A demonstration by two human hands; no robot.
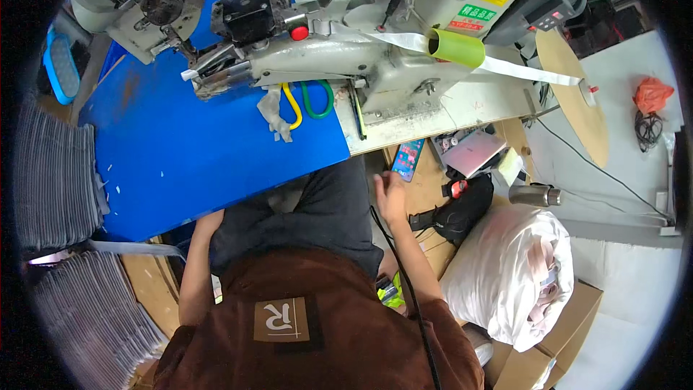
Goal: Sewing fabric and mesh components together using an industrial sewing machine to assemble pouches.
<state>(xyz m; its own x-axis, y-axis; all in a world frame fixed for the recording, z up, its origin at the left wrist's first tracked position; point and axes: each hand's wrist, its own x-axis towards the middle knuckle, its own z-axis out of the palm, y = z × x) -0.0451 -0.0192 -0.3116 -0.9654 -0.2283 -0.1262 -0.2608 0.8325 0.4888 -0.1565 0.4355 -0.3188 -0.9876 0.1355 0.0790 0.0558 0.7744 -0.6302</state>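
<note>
Held the bare right grip (390, 196), loosely unclenched, at the near end of a slim, glossy rectangular phone (408, 159) laid screen-up on a tan wooden surface (426, 186), likely for easy viewing, and rested the bare left grip (210, 223), too hidden to tell whether clenched, against a smooth blue tabletop (216, 152).
</note>
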